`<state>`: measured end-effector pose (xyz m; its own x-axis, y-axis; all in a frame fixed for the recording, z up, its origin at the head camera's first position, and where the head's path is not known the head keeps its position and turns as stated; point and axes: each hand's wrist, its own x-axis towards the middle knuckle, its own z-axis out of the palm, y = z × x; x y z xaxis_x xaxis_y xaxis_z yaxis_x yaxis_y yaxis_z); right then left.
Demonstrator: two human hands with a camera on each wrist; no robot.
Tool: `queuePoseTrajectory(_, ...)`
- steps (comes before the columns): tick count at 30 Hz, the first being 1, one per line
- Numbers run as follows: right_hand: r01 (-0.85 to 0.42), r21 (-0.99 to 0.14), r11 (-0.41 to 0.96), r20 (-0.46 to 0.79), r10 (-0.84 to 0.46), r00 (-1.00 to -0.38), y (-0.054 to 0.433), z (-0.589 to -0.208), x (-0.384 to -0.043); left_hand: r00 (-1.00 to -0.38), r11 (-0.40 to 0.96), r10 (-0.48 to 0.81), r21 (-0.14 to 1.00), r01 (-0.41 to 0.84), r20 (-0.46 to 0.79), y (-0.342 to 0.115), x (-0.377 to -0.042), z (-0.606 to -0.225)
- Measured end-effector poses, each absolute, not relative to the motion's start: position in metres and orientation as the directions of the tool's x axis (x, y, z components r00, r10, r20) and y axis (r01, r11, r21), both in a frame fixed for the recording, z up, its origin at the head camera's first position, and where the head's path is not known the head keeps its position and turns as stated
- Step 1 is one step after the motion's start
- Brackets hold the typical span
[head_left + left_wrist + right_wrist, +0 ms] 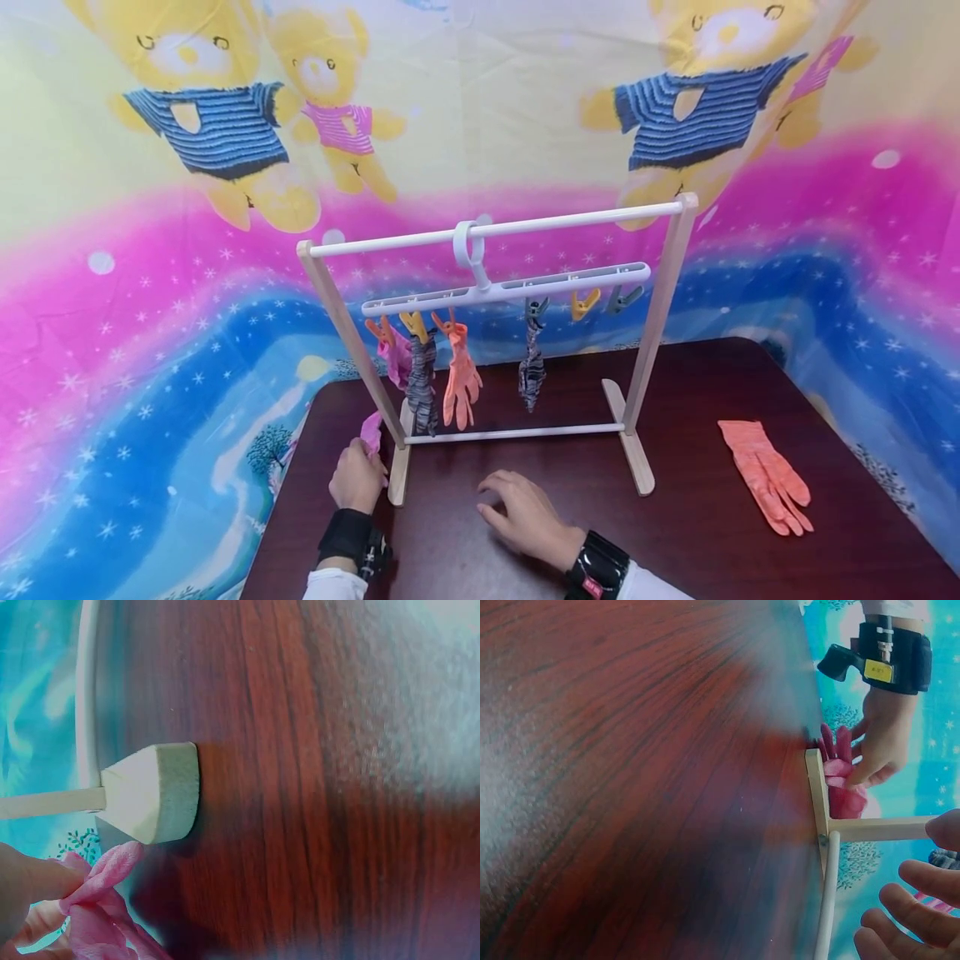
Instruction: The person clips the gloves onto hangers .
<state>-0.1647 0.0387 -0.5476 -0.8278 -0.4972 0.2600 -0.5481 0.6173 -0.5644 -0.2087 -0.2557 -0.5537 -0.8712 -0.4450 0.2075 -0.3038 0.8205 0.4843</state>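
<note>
In the head view my left hand (357, 477) pinches a pink glove (371, 432) beside the rack's left foot. The left wrist view shows the pink glove (105, 900) bunched between thumb and fingers; its fingers hang down in the right wrist view. My right hand (531, 518) is held over the table in front of the rack, fingers loosely bent and holding nothing. On the white hanger (510, 289), clothespins hold another pink glove (395, 360), a grey striped glove (422, 387), an orange glove (461, 379) and another grey striped piece (532, 375).
A wooden rack (652, 321) with white bars stands on the dark table (480, 550). A yellow clothespin (584, 305) and a grey clothespin (624, 298) hang with nothing in them. An orange glove (767, 479) lies flat at the right. A printed cloth (480, 100) surrounds the table.
</note>
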Motion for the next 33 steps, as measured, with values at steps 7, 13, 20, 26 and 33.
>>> queuePoseTrajectory(7, -0.572, -0.540, 0.617, 0.292, -0.500, -0.815, 0.041, -0.546, -0.168, -0.842, 0.773, -0.491, 0.558, -0.302, 0.225, -0.256, -0.203, -0.549)
queuePoseTrajectory(13, -0.557, -0.547, 0.625, 0.270, -0.498, -0.824, 0.043, -0.542, -0.172, -0.825, 0.752, -0.504, 0.599, -0.274, 0.255, -0.254, -0.198, -0.543)
queuePoseTrajectory(20, -0.592, -0.512, 0.622, 0.313, -0.507, -0.803, 0.043, -0.536, -0.174, -0.785, 0.752, -0.521, 0.615, -0.237, 0.335, -0.253, -0.192, -0.538)
queuePoseTrajectory(26, -0.622, -0.485, 0.615, 0.353, -0.513, -0.783, 0.042, -0.524, -0.179, -0.759, 0.757, -0.522, 0.621, -0.202, 0.389, -0.251, -0.185, -0.534)
queuePoseTrajectory(33, -0.636, -0.471, 0.611, 0.370, -0.518, -0.771, 0.036, -0.510, -0.183, -0.758, 0.760, -0.512, 0.624, -0.180, 0.404, -0.244, -0.178, -0.525)
